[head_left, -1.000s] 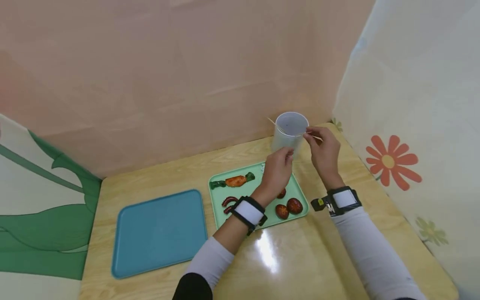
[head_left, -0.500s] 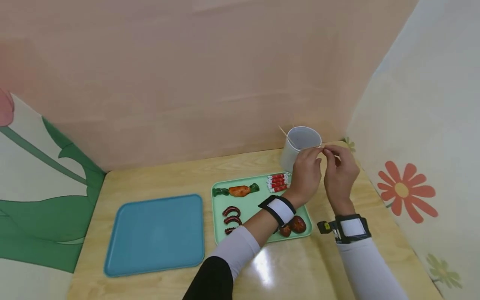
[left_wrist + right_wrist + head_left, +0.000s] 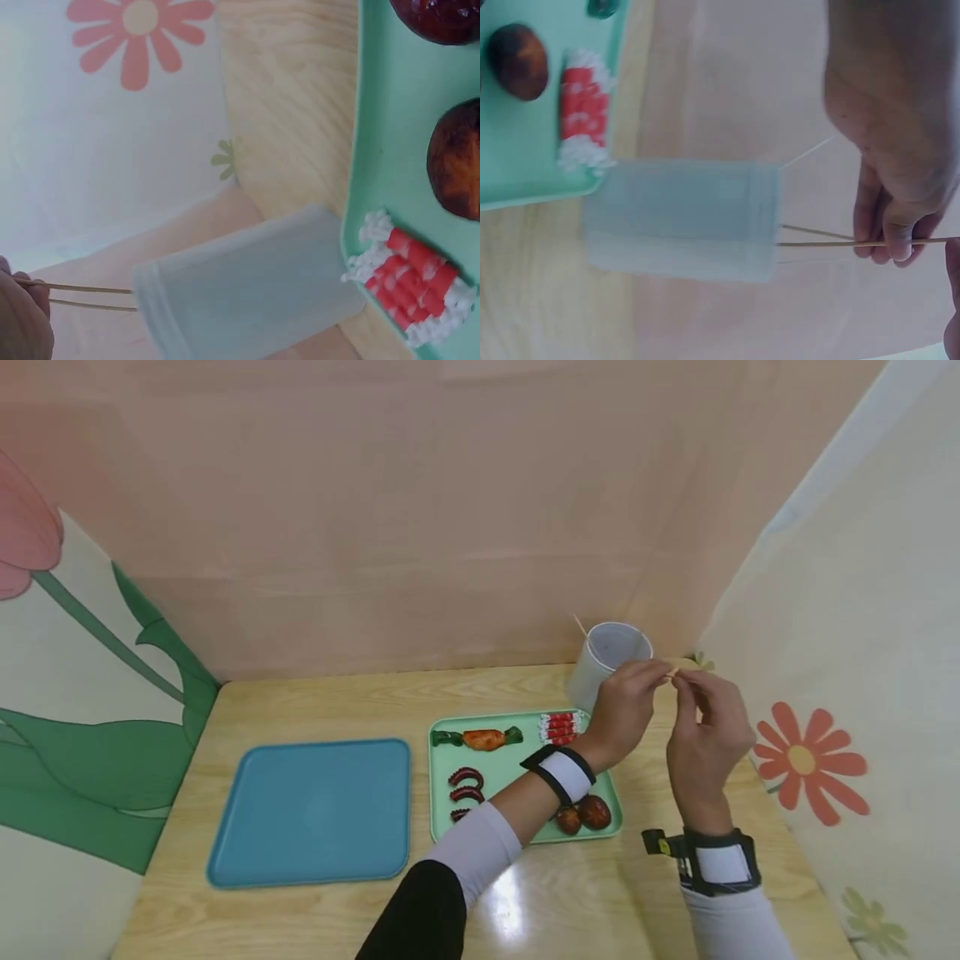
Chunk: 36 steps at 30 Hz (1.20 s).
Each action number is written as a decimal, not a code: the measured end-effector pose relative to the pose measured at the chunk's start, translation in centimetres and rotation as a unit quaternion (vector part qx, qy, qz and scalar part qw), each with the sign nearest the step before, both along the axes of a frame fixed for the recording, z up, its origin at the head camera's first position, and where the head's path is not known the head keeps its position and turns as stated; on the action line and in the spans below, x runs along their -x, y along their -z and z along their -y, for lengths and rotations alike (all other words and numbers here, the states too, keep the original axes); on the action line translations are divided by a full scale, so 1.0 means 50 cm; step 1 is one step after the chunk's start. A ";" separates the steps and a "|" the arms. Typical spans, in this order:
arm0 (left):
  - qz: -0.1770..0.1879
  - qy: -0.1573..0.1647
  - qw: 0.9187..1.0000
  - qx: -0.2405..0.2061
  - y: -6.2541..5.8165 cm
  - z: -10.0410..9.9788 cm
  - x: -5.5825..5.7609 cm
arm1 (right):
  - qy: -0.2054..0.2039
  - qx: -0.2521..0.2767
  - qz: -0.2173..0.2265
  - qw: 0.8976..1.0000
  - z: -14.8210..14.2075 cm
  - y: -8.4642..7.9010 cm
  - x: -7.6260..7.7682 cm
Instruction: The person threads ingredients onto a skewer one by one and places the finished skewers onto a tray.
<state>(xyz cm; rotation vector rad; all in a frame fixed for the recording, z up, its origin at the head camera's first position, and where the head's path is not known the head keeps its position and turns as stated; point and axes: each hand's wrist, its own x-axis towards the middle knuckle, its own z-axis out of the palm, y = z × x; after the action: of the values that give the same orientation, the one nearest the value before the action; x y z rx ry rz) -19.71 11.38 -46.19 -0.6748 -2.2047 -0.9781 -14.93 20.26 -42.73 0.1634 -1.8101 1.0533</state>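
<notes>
- Left hand [image 3: 624, 706] pinches thin sticks [image 3: 816, 244], nearer cup [image 3: 679, 217].
- Right hand [image 3: 708, 727], higher, pinches too; one stick or both, can't tell.
- Sticks near-upright, down to cup mouth.

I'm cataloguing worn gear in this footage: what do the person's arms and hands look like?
The left hand and right hand are ungloved. The left band and right band are black with white panels; a black piece juts from the right one. The left sleeve and right sleeve are pale, with a black sleeve higher on the left.
</notes>
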 end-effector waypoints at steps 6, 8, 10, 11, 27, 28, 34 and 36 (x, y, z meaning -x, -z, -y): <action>-0.105 -0.014 0.994 0.021 -0.044 0.032 -0.005 | -0.019 0.019 -0.047 0.999 0.023 -0.071 -0.011; -0.133 -0.013 0.991 0.015 -0.066 0.049 -0.007 | -0.033 0.028 -0.062 0.997 0.033 -0.100 -0.015; -0.156 -0.014 0.988 0.005 -0.090 0.069 -0.008 | -0.048 0.031 -0.073 0.996 0.045 -0.128 -0.017; -0.163 -0.012 0.987 -0.002 -0.101 0.079 -0.009 | -0.058 0.033 -0.077 0.995 0.052 -0.141 -0.018; -0.125 0.043 0.991 -0.011 -0.227 0.269 -0.080 | -0.313 0.230 -0.177 0.904 0.155 -0.305 -0.078; -0.113 0.050 0.992 -0.018 -0.223 0.286 -0.092 | -0.335 0.242 -0.163 0.896 0.158 -0.306 -0.083; -0.044 0.032 0.998 -0.041 -0.165 0.356 -0.197 | -0.422 0.239 -0.019 0.875 0.167 -0.268 -0.105; -0.015 -0.001 0.999 -0.049 -0.142 0.363 -0.232 | -0.437 0.221 0.033 0.871 0.168 -0.245 -0.107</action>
<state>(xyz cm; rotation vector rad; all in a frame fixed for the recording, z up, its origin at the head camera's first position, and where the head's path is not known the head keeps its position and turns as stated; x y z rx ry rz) -8.09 -6.78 -39.09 -0.6379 -2.1159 -1.0603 -9.58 11.86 -30.49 0.7184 -1.4874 2.0978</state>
